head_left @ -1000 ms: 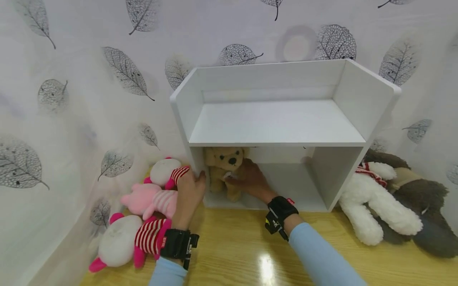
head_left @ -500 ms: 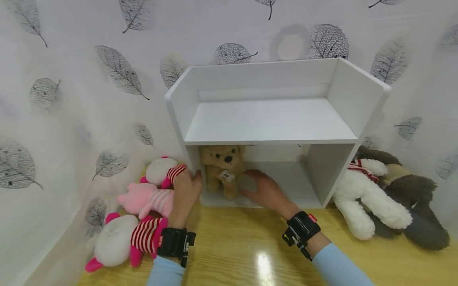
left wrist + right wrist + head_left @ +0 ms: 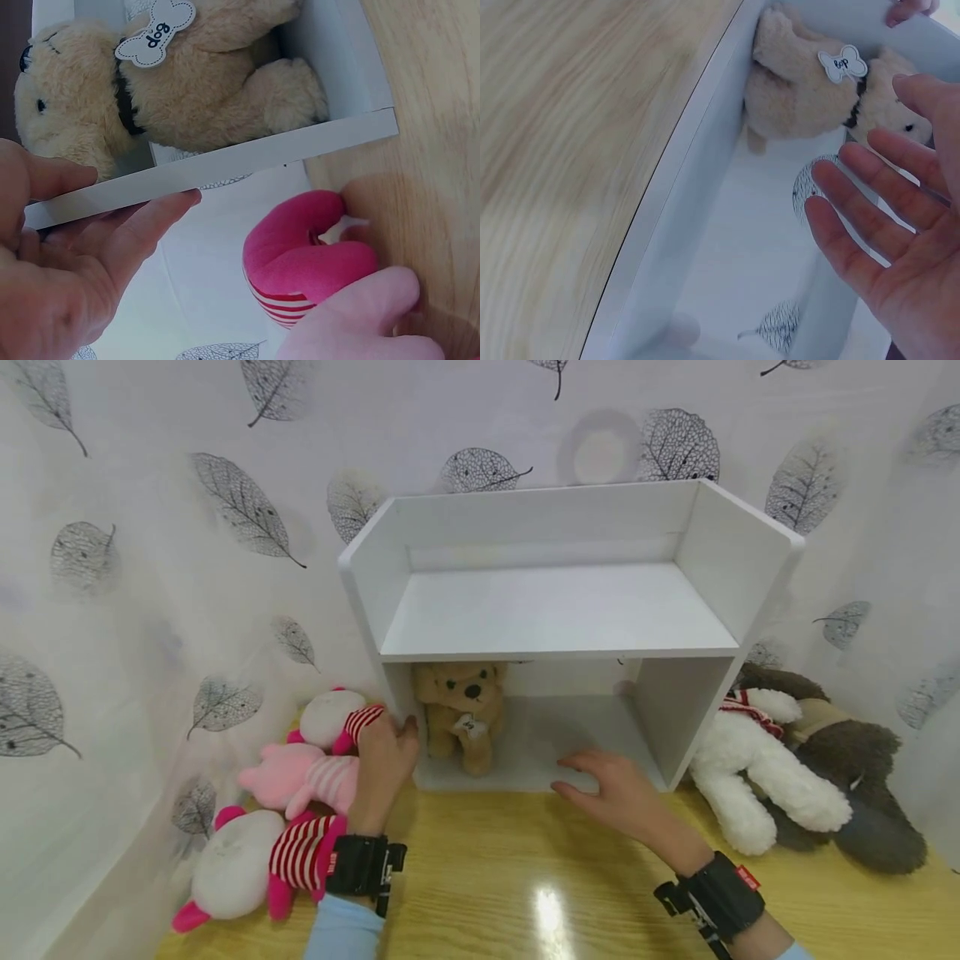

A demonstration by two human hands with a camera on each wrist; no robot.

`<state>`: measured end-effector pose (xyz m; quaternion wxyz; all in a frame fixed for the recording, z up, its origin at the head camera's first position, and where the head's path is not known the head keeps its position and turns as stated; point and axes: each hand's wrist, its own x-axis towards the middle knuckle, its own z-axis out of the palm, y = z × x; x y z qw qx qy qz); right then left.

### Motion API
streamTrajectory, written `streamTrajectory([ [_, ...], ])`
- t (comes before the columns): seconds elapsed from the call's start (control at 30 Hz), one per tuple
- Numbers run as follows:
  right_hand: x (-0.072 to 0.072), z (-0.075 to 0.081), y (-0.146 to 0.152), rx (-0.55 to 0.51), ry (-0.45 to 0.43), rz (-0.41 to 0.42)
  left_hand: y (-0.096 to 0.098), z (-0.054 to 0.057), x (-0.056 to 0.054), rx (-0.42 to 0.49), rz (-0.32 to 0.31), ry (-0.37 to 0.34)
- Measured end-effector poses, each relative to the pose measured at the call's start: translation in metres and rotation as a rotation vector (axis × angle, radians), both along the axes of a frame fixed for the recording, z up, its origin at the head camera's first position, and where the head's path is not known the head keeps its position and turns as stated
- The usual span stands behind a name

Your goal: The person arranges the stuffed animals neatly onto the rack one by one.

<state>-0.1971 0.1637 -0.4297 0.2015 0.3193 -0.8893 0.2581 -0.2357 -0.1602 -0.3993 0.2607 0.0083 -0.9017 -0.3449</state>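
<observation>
A tan plush dog [image 3: 459,714] with a dark collar and a bone-shaped tag [image 3: 156,34] marked "dog" sits upright in the lower left of a white two-tier shelf [image 3: 558,610]. My left hand [image 3: 384,756] holds the front edge of the shelf's left side panel [image 3: 225,169]; in the left wrist view the thumb lies on the inner face and the fingers on the outer. To the right of the dog, apart from it, my right hand [image 3: 618,793] hovers at the lower compartment's front with fingers spread and nothing in them.
Left of the shelf lie a pink plush pig [image 3: 300,774] and two white-and-pink plush toys in red stripes [image 3: 240,864]. A white plush toy [image 3: 757,768] and a dark brown one [image 3: 862,777] lie on the right. Wooden tabletop [image 3: 480,877] stretches in front.
My right hand has let go of the plush dog and drawn back to the right and toward me. The dog stays in the shelf, and my left hand keeps its hold on the panel.
</observation>
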Motion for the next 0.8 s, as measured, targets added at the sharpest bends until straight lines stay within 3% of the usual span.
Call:
streamTrajectory([
  [0.2,0.017,0.005,0.037,0.004,0.165,-0.015,0.000,0.002,-0.002,0.008,-0.001,-0.003],
  [0.43,0.030,0.011,0.082,-0.018,0.264,-0.105,-0.001,0.003,-0.001,-0.006,0.010,-0.009],
  [0.8,0.036,0.019,0.142,-0.016,0.342,-0.352,-0.003,-0.001,-0.001,0.009,-0.002,-0.038],
])
